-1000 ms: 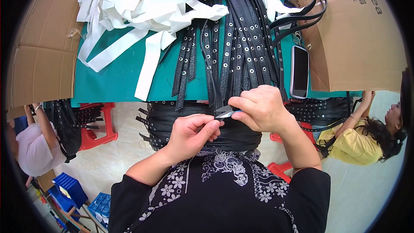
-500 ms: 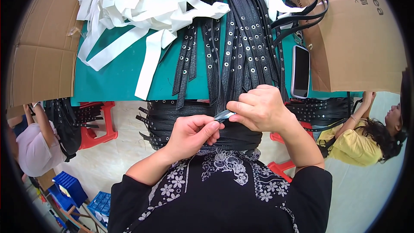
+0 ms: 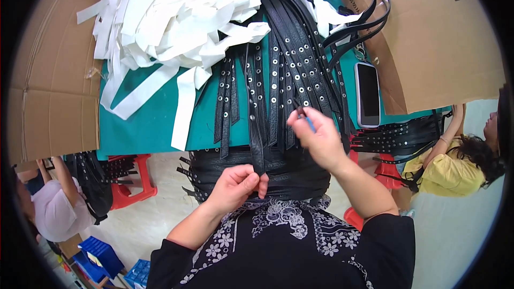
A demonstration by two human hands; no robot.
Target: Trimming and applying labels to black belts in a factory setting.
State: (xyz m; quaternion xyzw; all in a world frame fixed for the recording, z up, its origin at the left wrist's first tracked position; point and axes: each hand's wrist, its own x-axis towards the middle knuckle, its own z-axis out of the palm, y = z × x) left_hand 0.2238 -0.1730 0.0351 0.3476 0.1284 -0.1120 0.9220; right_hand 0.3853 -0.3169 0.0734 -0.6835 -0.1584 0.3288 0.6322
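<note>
My left hand [image 3: 235,186] pinches the near end of a black leather strap with metal eyelets [image 3: 257,150], which runs back over the table edge. Up and to the right, my right hand [image 3: 321,138] is closed around small thread snips [image 3: 308,120]; only a dark tip and a bit of blue show between the fingers, away from the strap. Beyond both hands, several more eyeleted black straps [image 3: 292,67] hang toward me over the green table top [image 3: 144,128]. A bundle of black straps [image 3: 289,174] lies across my lap.
A heap of white strips [image 3: 176,16] covers the table's far left. Cardboard stands at the left [image 3: 59,75] and right [image 3: 428,43]. A phone [image 3: 368,95] lies near the right edge. People sit left [image 3: 61,203] and right [image 3: 450,171], beside red stools [image 3: 131,187].
My hands have parted. The right hand has moved up and right with the snips, away from the strap end; the left has lowered slightly with the strap. The view has shifted a little.
</note>
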